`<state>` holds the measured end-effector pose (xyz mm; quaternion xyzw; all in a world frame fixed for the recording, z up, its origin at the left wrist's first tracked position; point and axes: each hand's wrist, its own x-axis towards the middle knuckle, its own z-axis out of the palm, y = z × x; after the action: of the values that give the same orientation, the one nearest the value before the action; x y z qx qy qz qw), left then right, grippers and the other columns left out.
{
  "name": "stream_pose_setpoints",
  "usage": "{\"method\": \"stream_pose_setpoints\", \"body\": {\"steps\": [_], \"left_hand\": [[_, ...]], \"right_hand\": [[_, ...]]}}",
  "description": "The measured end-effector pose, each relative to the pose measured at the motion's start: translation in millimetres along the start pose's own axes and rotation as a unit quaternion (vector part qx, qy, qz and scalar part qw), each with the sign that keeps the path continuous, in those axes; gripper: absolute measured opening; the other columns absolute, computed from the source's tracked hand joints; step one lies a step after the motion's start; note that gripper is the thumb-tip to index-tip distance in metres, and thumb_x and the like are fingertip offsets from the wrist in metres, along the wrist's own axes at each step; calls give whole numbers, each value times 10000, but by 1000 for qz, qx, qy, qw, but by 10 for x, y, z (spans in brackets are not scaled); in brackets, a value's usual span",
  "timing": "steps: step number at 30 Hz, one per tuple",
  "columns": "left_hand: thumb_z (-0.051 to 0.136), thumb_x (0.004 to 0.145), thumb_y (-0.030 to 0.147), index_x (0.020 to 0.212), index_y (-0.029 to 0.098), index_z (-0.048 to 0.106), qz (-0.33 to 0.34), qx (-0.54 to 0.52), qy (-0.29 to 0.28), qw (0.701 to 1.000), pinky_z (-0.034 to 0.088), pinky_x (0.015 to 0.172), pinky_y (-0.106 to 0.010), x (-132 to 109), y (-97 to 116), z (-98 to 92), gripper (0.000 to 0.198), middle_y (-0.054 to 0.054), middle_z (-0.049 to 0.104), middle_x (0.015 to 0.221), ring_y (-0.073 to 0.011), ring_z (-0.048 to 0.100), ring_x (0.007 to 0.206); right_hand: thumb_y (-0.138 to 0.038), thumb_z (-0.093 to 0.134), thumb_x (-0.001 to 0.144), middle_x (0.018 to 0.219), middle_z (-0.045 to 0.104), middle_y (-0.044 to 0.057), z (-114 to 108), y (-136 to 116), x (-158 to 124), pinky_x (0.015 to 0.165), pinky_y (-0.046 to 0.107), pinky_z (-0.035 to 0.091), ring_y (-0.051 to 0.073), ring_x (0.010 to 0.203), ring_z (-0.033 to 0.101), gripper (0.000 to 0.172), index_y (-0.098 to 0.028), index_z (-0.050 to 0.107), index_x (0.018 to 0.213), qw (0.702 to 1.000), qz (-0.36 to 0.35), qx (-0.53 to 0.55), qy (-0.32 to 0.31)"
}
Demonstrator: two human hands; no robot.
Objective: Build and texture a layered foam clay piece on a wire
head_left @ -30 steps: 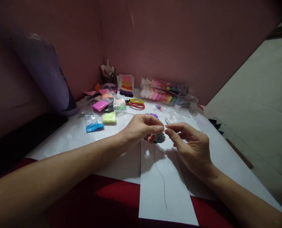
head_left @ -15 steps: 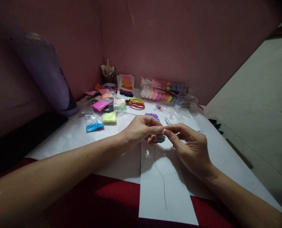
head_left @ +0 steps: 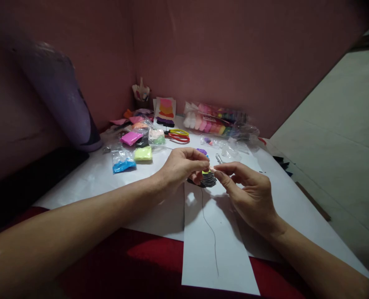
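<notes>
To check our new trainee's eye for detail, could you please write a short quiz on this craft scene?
1. True or false: the right hand meets the left hand fingertip to fingertip at the grey thread coil.
2. Which lies nearest the left hand? A blue packet; B yellow-green packet; C pink packet.
3. Fill in: the loose thread trails toward the person across a white sheet of ____.

Key: 1 true; 2 B; 3 paper.
</notes>
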<state>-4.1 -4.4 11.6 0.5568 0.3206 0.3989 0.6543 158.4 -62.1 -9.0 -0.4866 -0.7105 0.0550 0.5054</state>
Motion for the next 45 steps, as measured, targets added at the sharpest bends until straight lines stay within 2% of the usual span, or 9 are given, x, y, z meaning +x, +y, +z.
{"method": "stream_pose_setpoints", "body": {"steps": [6,13,17,45], "left_hand": [[640,724,91,748,99,613,18,1,8,1000,404,489,-218,9,2,-8,37,11,550,574,-70,494,483],[666,726,120,772,105,615,-4,1,-12,1000,414,496,-223,14,-9,-20,70,0,568,592,-78,518,491],[662,732,115,784,102,612,-3,5,-11,1000,409,489,-219,14,-14,-22,73,-12,581,625,-75,516,499],[670,722,107,752,93,633,-4,17,-32,999,396,472,-206,23,-23,-39,50,-13,594,599,-69,513,484]], "right_hand": [[-215,669,854,810,714,-2,-4,2,2,559,262,477,118,640,610,36,-221,698,873,1000,-2,-2,-3],[-221,661,861,826,716,1,-5,-3,0,558,265,476,128,669,627,40,-224,698,877,1000,-2,0,-14],[-212,667,856,808,709,-10,1,-2,-1,537,255,462,111,621,606,33,-225,694,869,1000,-3,-3,-18],[-209,657,860,791,704,-9,-8,-7,-19,587,267,474,112,616,591,39,-216,696,865,999,2,5,-32]]}}
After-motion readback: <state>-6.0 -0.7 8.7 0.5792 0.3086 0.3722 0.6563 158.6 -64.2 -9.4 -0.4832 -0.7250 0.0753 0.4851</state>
